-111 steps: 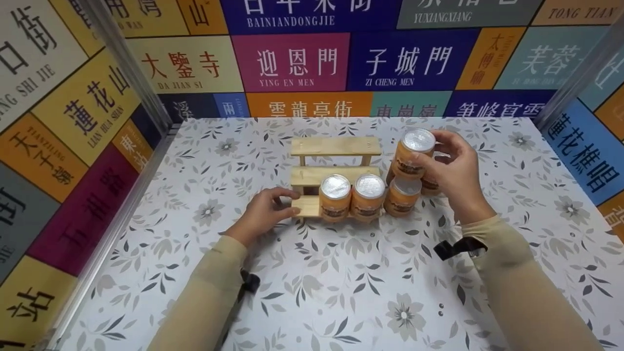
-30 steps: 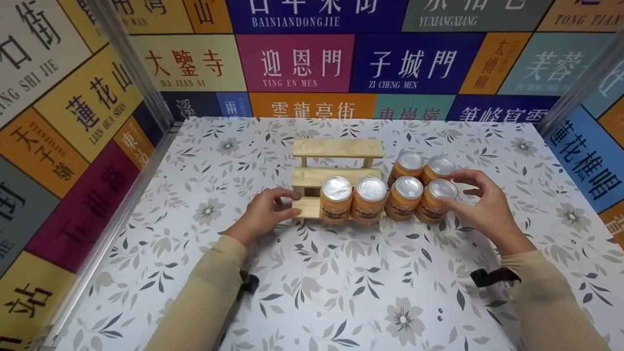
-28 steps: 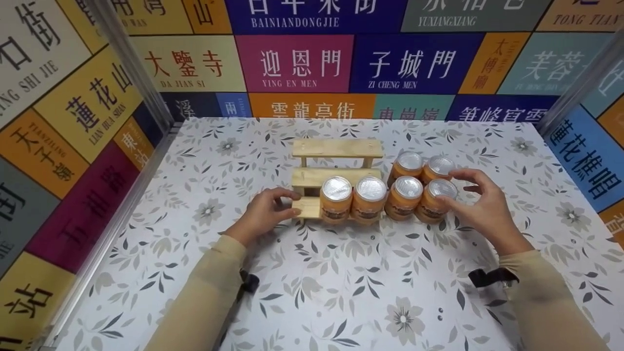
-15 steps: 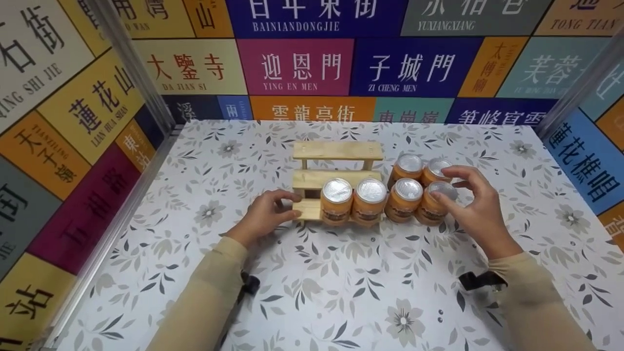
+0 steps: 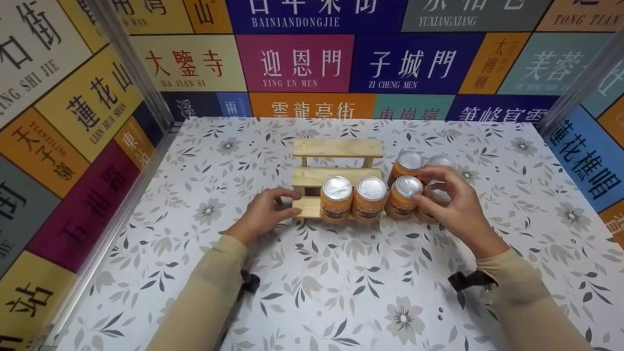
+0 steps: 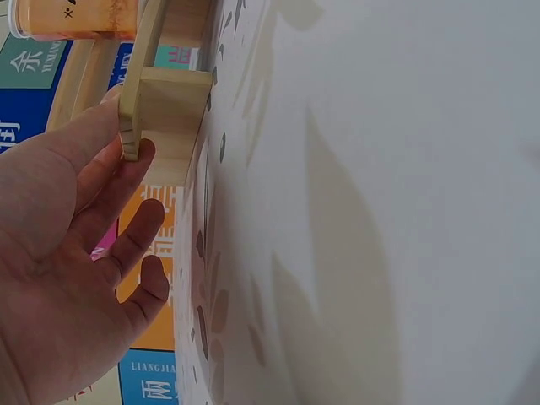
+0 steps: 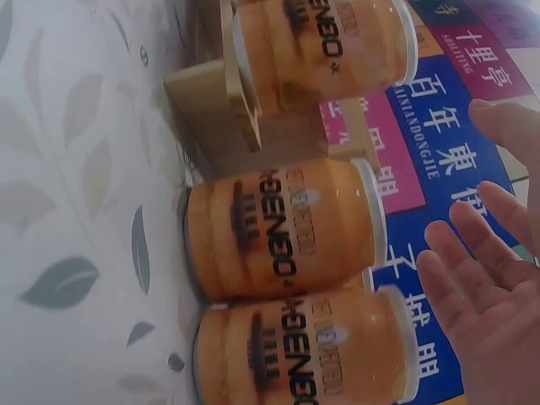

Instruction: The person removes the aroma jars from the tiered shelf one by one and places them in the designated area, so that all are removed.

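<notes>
My left hand (image 5: 263,212) pinches the left end of the lowest step of a small three-step wooden rack (image 5: 336,147) between thumb and index finger; in the left wrist view its other fingers are loosely bent. Two orange cans with silver lids stand upright on that step, a left can (image 5: 336,207) and a right can (image 5: 368,207). Right of the rack, more such cans stand in two rows on the table. My right hand (image 5: 456,204) hovers over them, its thumb by the front-left can (image 5: 402,207). In the right wrist view, its fingers are spread apart from the cans.
The table (image 5: 312,292) has a white cover with a grey leaf and flower print. Behind it and along both sides rise panels (image 5: 295,63) of coloured signs. The rack's middle step (image 5: 336,175) and top step hold no cans.
Earlier my right hand held a can raised above the others; that can now stands in the group. Since then the hand has shifted left, from the front-right can. My left hand stays put.
</notes>
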`<state>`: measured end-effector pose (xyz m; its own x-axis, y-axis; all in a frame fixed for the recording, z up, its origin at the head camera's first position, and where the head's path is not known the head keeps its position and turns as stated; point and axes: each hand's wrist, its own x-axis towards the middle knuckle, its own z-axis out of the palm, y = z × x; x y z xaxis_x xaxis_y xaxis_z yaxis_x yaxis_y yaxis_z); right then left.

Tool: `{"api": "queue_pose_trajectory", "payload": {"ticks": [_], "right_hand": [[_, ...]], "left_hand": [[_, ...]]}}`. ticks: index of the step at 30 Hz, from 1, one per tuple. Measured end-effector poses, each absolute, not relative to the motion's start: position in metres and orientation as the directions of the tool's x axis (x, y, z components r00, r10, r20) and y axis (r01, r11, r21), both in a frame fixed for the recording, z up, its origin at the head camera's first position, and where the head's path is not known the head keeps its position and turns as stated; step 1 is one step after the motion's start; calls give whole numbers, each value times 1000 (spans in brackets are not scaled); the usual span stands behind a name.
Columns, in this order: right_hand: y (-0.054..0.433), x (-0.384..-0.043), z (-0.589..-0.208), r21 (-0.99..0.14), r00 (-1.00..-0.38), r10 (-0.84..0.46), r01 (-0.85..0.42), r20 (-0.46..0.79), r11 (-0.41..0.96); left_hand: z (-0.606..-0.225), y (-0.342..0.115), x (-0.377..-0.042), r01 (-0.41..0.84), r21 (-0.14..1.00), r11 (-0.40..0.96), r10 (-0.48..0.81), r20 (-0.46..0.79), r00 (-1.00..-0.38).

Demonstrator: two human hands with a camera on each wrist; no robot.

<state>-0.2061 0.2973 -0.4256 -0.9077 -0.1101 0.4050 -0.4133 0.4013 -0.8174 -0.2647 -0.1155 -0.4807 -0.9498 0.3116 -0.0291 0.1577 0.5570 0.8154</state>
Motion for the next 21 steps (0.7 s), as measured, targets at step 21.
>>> {"api": "queue_pose_trajectory", "payload": {"ticks": [21], "right_hand": [[255, -219, -424, -738, -900, -258, -436, 351, 515]], "left_hand": [[-480, -116, -267, 163, 812, 560, 325, -35, -945]]}}
